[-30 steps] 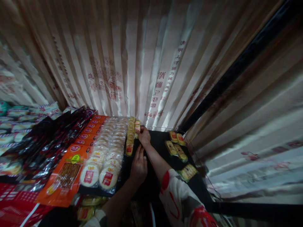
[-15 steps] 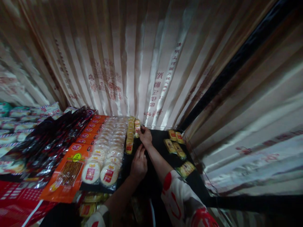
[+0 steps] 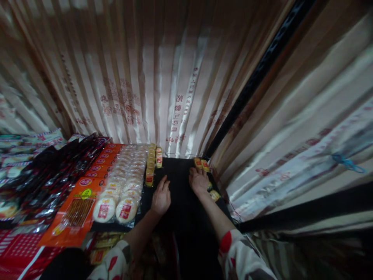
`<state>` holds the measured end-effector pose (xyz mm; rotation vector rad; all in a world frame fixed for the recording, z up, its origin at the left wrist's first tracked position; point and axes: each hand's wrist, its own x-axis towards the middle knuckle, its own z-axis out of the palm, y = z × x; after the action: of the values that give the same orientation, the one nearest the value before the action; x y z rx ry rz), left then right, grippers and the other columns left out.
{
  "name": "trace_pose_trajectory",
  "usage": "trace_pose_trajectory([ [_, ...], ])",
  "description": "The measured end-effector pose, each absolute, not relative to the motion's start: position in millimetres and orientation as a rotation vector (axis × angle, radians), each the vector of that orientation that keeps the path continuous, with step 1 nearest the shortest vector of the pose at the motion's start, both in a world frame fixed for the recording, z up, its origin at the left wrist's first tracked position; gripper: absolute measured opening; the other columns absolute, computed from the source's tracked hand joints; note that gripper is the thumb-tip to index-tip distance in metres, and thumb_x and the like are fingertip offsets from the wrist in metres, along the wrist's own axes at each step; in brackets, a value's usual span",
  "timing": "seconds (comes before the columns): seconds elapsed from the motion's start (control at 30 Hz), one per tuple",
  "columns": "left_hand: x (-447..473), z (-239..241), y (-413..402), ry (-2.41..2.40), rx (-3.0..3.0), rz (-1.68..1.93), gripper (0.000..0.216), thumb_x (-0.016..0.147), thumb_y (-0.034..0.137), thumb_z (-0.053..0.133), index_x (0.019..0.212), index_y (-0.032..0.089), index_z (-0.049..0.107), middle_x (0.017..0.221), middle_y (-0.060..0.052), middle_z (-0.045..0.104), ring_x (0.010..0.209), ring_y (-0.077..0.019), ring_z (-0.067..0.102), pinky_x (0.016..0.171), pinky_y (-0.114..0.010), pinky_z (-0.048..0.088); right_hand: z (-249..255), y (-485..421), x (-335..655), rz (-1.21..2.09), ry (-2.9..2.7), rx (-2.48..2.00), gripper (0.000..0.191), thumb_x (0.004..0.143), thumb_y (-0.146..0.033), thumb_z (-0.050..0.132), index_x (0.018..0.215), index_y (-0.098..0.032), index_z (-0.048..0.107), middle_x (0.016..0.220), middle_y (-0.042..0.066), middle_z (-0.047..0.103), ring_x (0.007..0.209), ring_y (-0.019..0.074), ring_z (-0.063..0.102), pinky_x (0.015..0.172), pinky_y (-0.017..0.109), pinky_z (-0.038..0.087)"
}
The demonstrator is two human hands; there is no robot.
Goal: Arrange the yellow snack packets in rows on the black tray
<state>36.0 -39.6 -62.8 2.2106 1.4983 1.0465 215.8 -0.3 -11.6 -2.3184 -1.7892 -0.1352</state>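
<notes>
My left hand (image 3: 161, 197) is just above the black table surface, fingers stretched out and holding nothing. To its left stand two rows of small yellow-wrapped snack packs: a longer row (image 3: 149, 171) and a shorter row (image 3: 159, 156) beside it. My right hand (image 3: 199, 181) lies over the yellow snack packs at the table's right edge, fingers bent down around them; the palm hides most of what they grip. Two snack packs (image 3: 201, 163) show beyond the fingertips, and another pack (image 3: 215, 195) lies beside the wrist.
Left of the yellow rows lie round white crackers in clear wrap (image 3: 126, 210), orange snack bags (image 3: 76, 210) and dark shiny packets (image 3: 55, 167). A red basket (image 3: 17, 249) is at lower left. Printed curtains (image 3: 163, 77) and a slanted black pole (image 3: 247, 85) bound the table.
My right hand has moved from the short yellow row across to the packs at the right edge. My left hand has drawn away from it, and the view has shifted right.
</notes>
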Motion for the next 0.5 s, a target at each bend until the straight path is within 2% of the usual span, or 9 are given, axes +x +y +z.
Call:
trace_pose_trajectory([
  [0.2, 38.6, -53.0, -55.7, 1.461, 2.192, 0.989, 0.042, 0.076, 0.001, 0.037, 0.111, 0.014, 0.056, 0.137, -0.011, 0.042, 0.125, -0.0193, 0.043, 0.105, -0.033, 0.039, -13.6, -18.1, 192.9, 0.047, -2.07, -2.077, 0.035, 0.085, -0.011, 0.037, 0.113, -0.019, 0.057, 0.12, 0.01, 0.058, 0.11, 0.0242, 0.047, 0.089, 0.033, 0.035],
  [0.33, 34.3, -44.1, -67.9, 1.471, 2.102, 0.979, 0.044, 0.075, 0.001, 0.037, 0.113, 0.013, 0.055, 0.136, -0.011, 0.042, 0.124, -0.0194, 0.044, 0.104, -0.033, 0.039, -12.6, -28.1, 172.7, 0.287, -2.029, -1.934, 0.041, 0.078, -0.006, 0.045, 0.118, -0.015, 0.051, 0.113, 0.012, 0.061, 0.106, 0.0215, 0.054, 0.089, 0.031, 0.038],
  [0.4, 30.7, -39.0, -71.7, 1.495, 2.039, 0.984, 0.044, 0.076, 0.002, 0.037, 0.115, 0.014, 0.053, 0.135, -0.011, 0.043, 0.123, -0.0194, 0.045, 0.104, -0.033, 0.039, -9.9, -30.1, 165.1, 0.511, -1.896, -1.862, 0.04, 0.074, -0.007, 0.052, 0.113, -0.013, 0.052, 0.105, 0.012, 0.064, 0.098, 0.0205, 0.059, 0.085, 0.03, 0.041],
  [0.5, 26.4, -30.9, -74.7, 1.518, 1.907, 0.997, 0.046, 0.079, 0.006, 0.036, 0.123, 0.012, 0.046, 0.134, -0.013, 0.044, 0.119, -0.0188, 0.048, 0.103, -0.033, 0.04, -4.6, -30.2, 156.1, 0.904, -1.487, -1.771, 0.025, 0.071, -0.014, 0.057, 0.096, -0.016, 0.057, 0.09, 0.008, 0.067, 0.081, 0.0179, 0.063, 0.07, 0.026, 0.047],
])
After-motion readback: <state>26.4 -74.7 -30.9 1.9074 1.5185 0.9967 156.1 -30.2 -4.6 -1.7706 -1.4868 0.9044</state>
